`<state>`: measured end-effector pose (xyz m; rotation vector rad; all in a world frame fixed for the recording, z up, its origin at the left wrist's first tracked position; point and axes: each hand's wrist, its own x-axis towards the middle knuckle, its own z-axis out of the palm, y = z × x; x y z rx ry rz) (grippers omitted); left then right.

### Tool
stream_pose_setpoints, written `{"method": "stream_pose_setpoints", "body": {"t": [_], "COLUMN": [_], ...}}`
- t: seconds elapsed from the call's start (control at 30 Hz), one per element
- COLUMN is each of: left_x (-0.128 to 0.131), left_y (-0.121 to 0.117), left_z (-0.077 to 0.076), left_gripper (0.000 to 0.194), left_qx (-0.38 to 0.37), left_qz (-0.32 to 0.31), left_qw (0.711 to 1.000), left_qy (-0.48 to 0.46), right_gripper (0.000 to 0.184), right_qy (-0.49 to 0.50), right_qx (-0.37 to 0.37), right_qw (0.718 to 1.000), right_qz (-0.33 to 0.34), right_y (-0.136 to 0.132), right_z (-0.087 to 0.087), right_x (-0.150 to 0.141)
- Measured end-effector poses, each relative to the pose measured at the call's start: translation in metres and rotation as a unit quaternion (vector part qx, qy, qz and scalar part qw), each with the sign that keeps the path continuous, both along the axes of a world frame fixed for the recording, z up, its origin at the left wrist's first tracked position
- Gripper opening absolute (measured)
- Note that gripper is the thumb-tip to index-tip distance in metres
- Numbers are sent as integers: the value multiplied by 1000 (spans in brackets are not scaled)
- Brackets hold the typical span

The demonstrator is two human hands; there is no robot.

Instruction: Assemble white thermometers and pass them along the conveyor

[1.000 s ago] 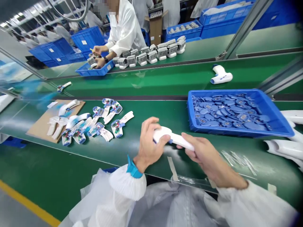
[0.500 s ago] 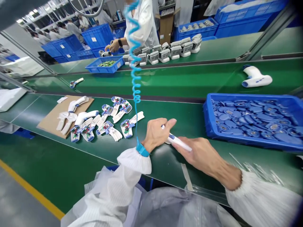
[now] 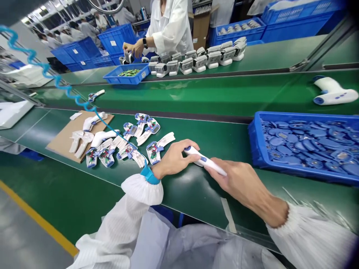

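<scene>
Both hands hold a white and blue handheld thermometer [image 3: 210, 164] above the green bench. My left hand [image 3: 178, 157] grips its blue-tipped end between thumb and fingers. From the other side my right hand [image 3: 238, 183] is wrapped round the white body, hiding part of it. A blue wristband [image 3: 149, 174] with a coiled cord [image 3: 70, 91] is on my left wrist. Left of that hand lie several opened thermometer halves [image 3: 154, 151] with circuit boards and wires showing. White shell pieces [image 3: 81, 141] rest on a cardboard sheet [image 3: 56, 144].
A blue bin [image 3: 254, 145] of blue oval parts stands at right. Behind runs a green conveyor [image 3: 196, 93] carrying a whole thermometer [image 3: 336, 91] and an opened one [image 3: 96, 95]. Across it, a co-worker [image 3: 171, 30] handles a grey-white device near rows of similar devices [image 3: 213, 58].
My left hand has turned and shifted left to the blue-tipped end, uncovering more of the thermometer. The coiled cord has swung left. On the conveyor the whole thermometer appears farther right.
</scene>
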<state>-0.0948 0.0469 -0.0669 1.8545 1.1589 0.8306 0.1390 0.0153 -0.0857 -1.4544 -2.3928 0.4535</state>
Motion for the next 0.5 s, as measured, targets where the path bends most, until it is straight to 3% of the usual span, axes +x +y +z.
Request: {"method": "stream_pose_setpoints", "body": {"t": [0.07, 0.17, 0.2, 0.27, 0.33, 0.4, 0.5], "left_x": [12, 42, 50, 56, 42, 13, -44], "left_y": [-1, 8, 13, 27, 44, 65, 100], "left_z": [-12, -33, -37, -37, -25, -4, 36], "left_gripper": [29, 55, 58, 59, 62, 61, 48], "left_qx": [15, 55, 66, 70, 51, 19, -57], "left_qz": [95, 279, 312, 307, 254, 250, 389], "left_qw": [995, 959, 947, 947, 959, 951, 897], "left_qy": [-3, 19, 32, 65, 117, 180, 204], "right_gripper": [39, 42, 42, 43, 44, 46, 45], "right_qy": [-23, -76, -96, -108, -51, 32, 19], "right_qx": [4, 17, 16, -5, -60, -94, -20], "right_qw": [1000, 997, 995, 993, 997, 995, 999], "right_qz": [-2, -23, -35, -47, -23, -22, -23], "right_y": [-5, -13, -13, -4, 15, 40, 74], "right_z": [1, 6, 10, 20, 30, 36, 33], "right_x": [-10, -31, -35, -35, -26, -16, -27]}}
